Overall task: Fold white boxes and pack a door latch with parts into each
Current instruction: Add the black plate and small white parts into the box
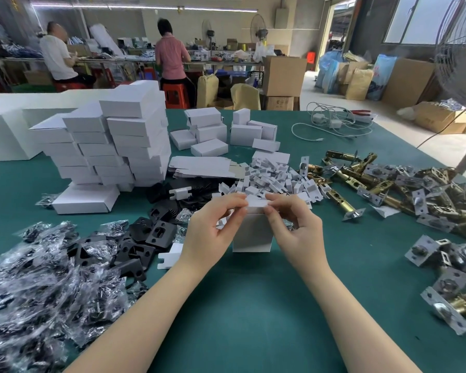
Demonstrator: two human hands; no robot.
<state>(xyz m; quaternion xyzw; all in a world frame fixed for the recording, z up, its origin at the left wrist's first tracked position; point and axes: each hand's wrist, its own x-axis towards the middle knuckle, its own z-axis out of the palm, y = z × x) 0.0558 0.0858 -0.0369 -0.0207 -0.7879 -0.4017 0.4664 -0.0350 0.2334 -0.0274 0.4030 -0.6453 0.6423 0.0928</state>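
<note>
White card box (253, 232): upright on the green table (253, 305), centre, top flap pinched from both sides.
Left hand (213, 230): fingertips pinch the flap's left edge.
Right hand (293, 227): fingertips pinch its right edge.
Behind: loose white inserts (275, 176), flat blanks (202, 166).
Left: black plates (145, 238), bagged parts (43, 286), stacked boxes (113, 141).
Right: brass latches (404, 189).

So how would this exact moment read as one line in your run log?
step: closing box top | left hand: pinches flap | right hand: pinches flap | white box: upright on green table | latches: piled right
</note>
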